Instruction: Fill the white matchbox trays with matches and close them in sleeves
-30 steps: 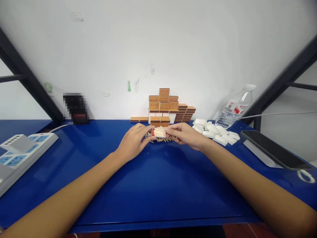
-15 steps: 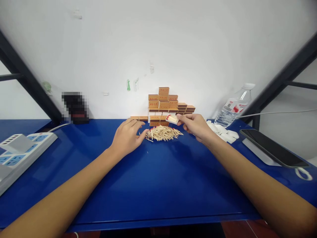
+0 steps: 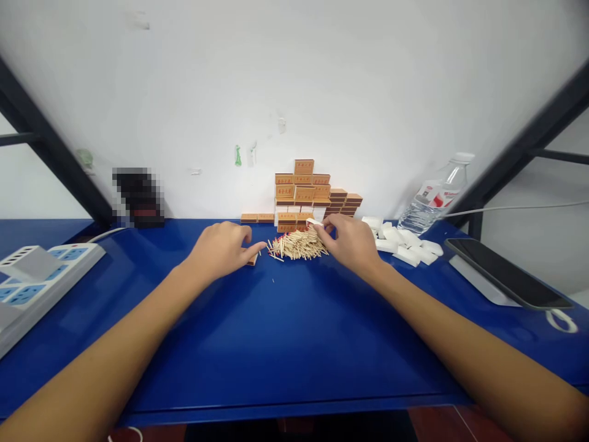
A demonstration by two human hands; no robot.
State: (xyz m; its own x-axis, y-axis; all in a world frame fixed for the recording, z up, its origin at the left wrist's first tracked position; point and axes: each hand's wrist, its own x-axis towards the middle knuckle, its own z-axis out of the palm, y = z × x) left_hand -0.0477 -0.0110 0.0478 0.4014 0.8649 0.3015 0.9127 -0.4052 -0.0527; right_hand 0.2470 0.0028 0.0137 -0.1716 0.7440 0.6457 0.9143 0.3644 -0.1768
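- Blue tabletop (image 3: pixel 294 331) stretches across the view, set against a white wall, with both bare forearms reaching forward over it.
- Loose wooden matches (image 3: pixel 298 245) with red heads lie in a heap near the back middle of the table, between the two hands.
- Left hand (image 3: pixel 219 250) rests palm down just left of the heap, fingers loosely curled and the forefinger stretched toward the matches; a small tan matchbox sleeve (image 3: pixel 252 260) lies under its fingertips.
- Right hand (image 3: pixel 350 240) sits at the heap's right edge, thumb and fingers pinching a small white matchbox tray (image 3: pixel 315 222) just above the matches.
- Stacked tan matchboxes (image 3: pixel 304 195) stand against the wall right behind the heap.
- White empty trays (image 3: pixel 401 243) lie in a scatter to the right of the right hand.
- Clear plastic water bottle (image 3: pixel 437 195) leans by the wall further right.
- Dark phone (image 3: pixel 505 274) lies on a pale stand at the far right.
- White and blue power strip (image 3: pixel 37 273) sits at the far left edge.
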